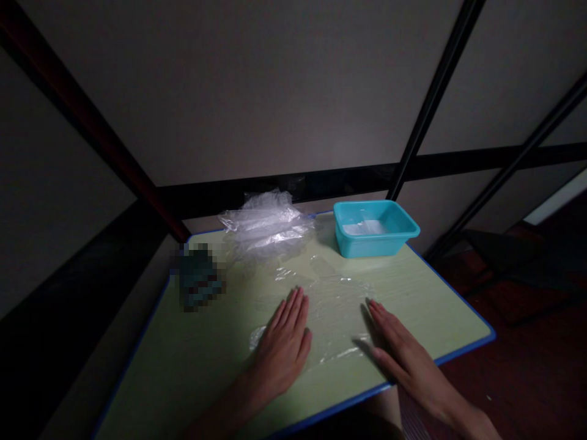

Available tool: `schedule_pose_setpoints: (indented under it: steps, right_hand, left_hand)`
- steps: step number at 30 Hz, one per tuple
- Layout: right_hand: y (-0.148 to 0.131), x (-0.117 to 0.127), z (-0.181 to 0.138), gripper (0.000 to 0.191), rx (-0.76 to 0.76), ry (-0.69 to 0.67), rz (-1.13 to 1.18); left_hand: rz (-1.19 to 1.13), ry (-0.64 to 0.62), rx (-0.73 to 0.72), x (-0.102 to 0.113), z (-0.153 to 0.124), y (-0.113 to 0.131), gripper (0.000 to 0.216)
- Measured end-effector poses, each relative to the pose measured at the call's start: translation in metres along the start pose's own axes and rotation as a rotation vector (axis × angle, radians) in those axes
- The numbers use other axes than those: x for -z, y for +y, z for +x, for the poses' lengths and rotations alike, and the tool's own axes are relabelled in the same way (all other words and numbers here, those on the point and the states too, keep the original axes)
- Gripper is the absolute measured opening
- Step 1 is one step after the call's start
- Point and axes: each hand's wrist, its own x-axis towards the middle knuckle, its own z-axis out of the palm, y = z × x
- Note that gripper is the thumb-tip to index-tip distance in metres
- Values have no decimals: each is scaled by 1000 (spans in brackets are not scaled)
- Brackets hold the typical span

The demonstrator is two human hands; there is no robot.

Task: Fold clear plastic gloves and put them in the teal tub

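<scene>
A sheet of clear plastic film [332,305] lies spread flat on the pale green table [192,360]. My left hand [282,345] rests palm down on the film's left part, fingers straight and together. My right hand [398,351] lies flat on the film's right edge, fingers pointing away from me. Neither hand grips anything. The film between the two hands looks smooth, with a few wrinkles near its front edge.
A crumpled pile of clear plastic bags [266,226] sits at the back of the table. A turquoise plastic tub [373,229] stands at the back right. A blurred dark object [199,275] sits at the left. The table has a blue rim; the room is dim.
</scene>
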Motion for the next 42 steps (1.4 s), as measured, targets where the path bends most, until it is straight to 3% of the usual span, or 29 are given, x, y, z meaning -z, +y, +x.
schedule_pose_setpoints:
  steps: [3,8,12,18,23,26,29,33,35,42]
  right_hand:
    - [10,19,-10,44,-7,29,111]
    - [5,28,-13,16,245,-19,-45]
    - [-4,25,-5,28,377,7,-198]
    - [1,30,-6,38,449,175,-248]
    - [19,33,-24,29,356,206,-195]
    - [15,31,-26,27,308,217,-168]
    - [-5,25,-15,22,341,139,-148]
    - [-34,12,6,68,357,-109,-152]
    - [-40,7,9,79,357,-201,-122]
    - [-15,22,-17,73,288,-371,-127]
  left_hand:
    - [-33,19,-11,9,0,-1,54]
    - [-45,-33,-121,20,1,0,55]
    - [-40,-89,-176,14,4,4,54]
    - [-21,-97,-168,1,4,7,56]
    - [-12,-88,-173,2,3,6,56]
    - [-7,-103,-175,4,2,7,54]
    - [-11,-108,-175,4,3,7,54]
    - [-26,-85,-180,4,3,7,54]
    - [-33,-75,-184,4,3,6,55]
    - [-40,-96,-177,3,4,6,56]
